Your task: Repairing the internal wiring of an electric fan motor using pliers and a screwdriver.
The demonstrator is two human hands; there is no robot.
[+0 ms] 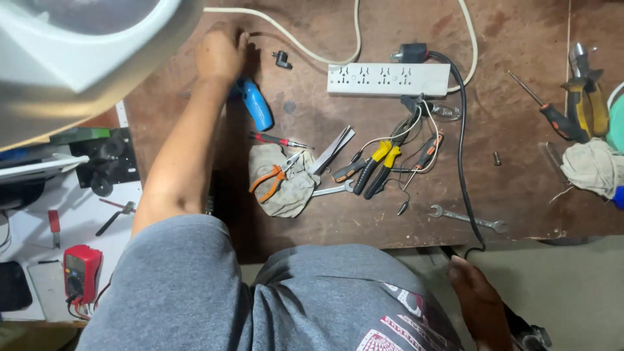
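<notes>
The left hand [220,53] lies knuckles-up at the far edge of the worn brown wooden workbench [520,188], fingers curled down onto the surface; whether they pinch anything I cannot tell. Just beside it, touching the wrist, lies one blue plastic-handled tool [255,104]. The right hand [480,300] hangs below the bench's near edge, fingers closed around the black power cable [462,149] that runs up to one white four-socket power strip [389,79]. Bare wood lies between the left hand and the strip, apart from a small black plug piece [282,60]. Nearer, one grey rag [286,185] carries orange-handled pliers [268,181]; yellow-handled pliers [380,166] and two steel spanners crowd the middle.
</notes>
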